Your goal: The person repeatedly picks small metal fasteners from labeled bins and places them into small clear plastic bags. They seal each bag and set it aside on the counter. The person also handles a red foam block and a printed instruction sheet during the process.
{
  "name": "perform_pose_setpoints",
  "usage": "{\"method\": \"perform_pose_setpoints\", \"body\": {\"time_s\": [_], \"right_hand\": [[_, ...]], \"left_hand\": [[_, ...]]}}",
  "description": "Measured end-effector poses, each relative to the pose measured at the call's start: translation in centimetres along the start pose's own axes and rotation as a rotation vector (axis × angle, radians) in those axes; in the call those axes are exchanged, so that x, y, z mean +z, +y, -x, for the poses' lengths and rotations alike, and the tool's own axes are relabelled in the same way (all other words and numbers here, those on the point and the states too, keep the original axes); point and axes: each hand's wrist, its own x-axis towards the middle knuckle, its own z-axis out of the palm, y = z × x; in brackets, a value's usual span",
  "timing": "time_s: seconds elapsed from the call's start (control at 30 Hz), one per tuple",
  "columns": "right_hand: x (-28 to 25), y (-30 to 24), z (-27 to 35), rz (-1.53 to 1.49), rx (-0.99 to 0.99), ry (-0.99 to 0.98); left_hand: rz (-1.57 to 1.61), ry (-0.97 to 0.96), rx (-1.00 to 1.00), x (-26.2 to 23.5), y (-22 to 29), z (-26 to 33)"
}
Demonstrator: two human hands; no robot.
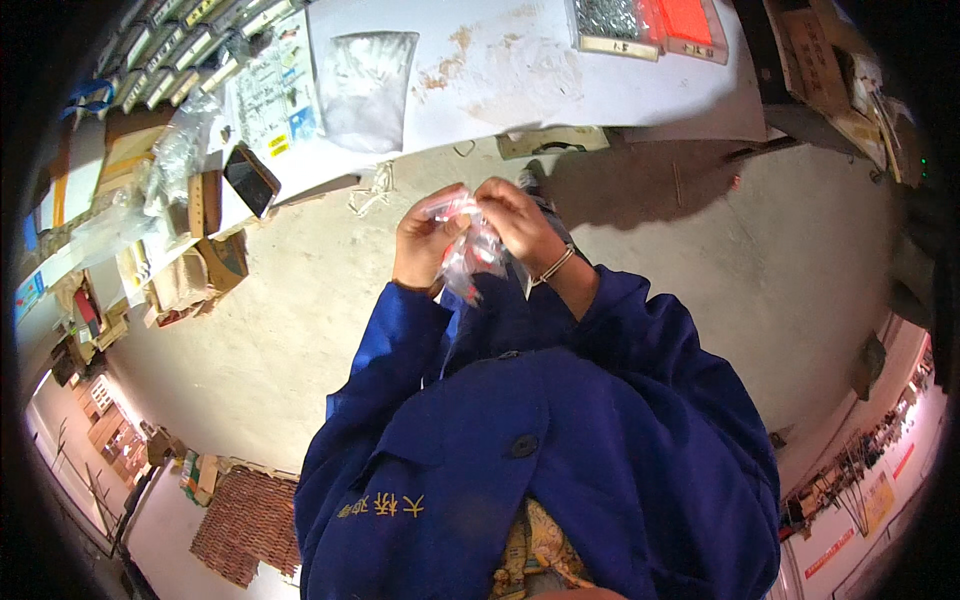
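Observation:
Both hands are raised close together in front of my blue jacket, between me and the white table. A small clear plastic bag (474, 256) with red bits showing in it hangs from my fingers. My left hand (424, 236) is closed on the bag's left side near its top edge. My right hand (520, 224) pinches the top edge from the other side, its fingertips almost meeting the left ones. What the red bits are is too small to tell.
On the white table (475, 90) lie a large clear bag (367, 95), a dark phone (250, 180) and printed sheets (270, 90). Trays of grey (614, 22) and red small parts (690, 25) stand at the far right. Small drawers (165, 50) fill the far left.

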Motion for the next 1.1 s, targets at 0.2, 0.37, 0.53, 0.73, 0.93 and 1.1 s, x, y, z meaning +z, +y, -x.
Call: {"method": "perform_pose_setpoints", "body": {"time_s": [0.2,0.37,0.53,0.73,0.93,1.1], "right_hand": [[1.1,4.0,5.8,0.15,0.111,-0.133],[-0.5,6.3,9.0,-0.191,0.633,-0.205],[-5.8,10.2,11.7,-0.628,0.92,0.034],[-16.9,18.7,14.9,-0.893,0.956,0.139],[-22.0,29.9,16.7,-0.964,0.887,0.286],[-25.6,46.5,12.5,0.366,0.932,-0.109]], "left_hand": [[-0.012,-0.193,-0.165,-3.0,-4.5,5.4],[-0.004,-0.021,-0.207,-4.1,-9.5,8.5],[0.225,-0.004,-0.272,-1.5,-16.6,8.4],[0.336,0.083,-0.4,1.8,-26.3,6.9],[0.338,0.02,-0.35,0.6,-35.9,3.9],[0.523,0.451,-0.586,-2.4,-42.1,1.6]]}}
